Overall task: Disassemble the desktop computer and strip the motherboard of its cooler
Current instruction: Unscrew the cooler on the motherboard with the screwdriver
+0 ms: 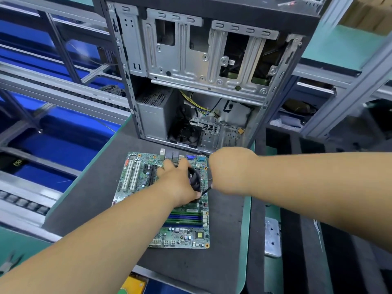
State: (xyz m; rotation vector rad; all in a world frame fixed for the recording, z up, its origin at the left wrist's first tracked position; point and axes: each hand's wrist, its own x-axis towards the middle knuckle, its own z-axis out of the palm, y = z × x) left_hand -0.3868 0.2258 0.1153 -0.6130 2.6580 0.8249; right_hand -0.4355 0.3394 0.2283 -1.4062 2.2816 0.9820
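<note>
A green motherboard (135, 177) lies flat on the dark mat, in front of the open grey computer case (191, 66). On the board sits the black cooler fan (194, 177), mostly covered by my hands. My left hand (178, 181) lies over the cooler with its fingers curled round the fan's body. My right hand (229, 168) is clenched just right of the cooler, holding a thin dark tool (206, 190) whose tip points down at the board beside the fan. The rest of that tool is hidden in my fist.
The case stands upright at the mat's far edge, with a power supply (154, 117) and loose cables (197, 109) inside. A metal plate (272, 238) lies to the right. Pliers (8, 264) rest at the lower left. Blue bins and aluminium rails run along the left side.
</note>
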